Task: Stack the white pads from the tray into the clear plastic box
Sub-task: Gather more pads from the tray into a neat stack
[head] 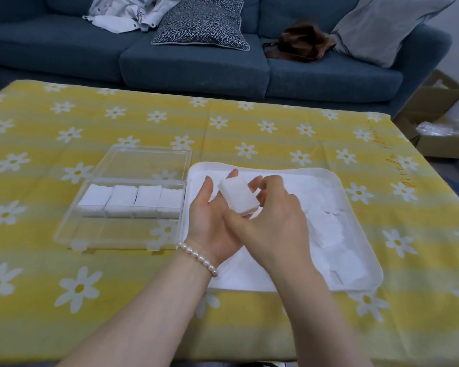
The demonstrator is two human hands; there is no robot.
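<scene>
While both hands hover above the white rounded-corner plastic tray [355, 276], one small stack of white rectangular pads [238, 196] sits between them, raised off the tray.

Left hand [214, 221]: palm up, fingers straight and slightly spread; stack rests across the fingers, with the fingertips [233, 172] showing past its far edge. Pearl bracelet [198, 258] on the wrist.

Right hand [273, 221]: back toward the camera, thumb and curled fingers pinching the stack by its near and right sides.

Clear plastic box [117, 234]: left of the left hand's fingers, just beside the tray; hinged clear lid [146, 161] lying open behind it. Contents: four stacks of white pads in a row [133, 201] along the far half; near half bare.

Loose white pads [326, 231]: in the tray, to the right of and nearer than the right hand's fingers; number cannot be told against the white tray.

Yellow tablecloth with white daisies [64, 123]: under box and tray.

Beyond the fingers: blue fabric sofa [196, 67] bearing a patterned cushion [204, 21], a brown leather bag [302, 45], and a pale grey cushion [382, 27].
</scene>
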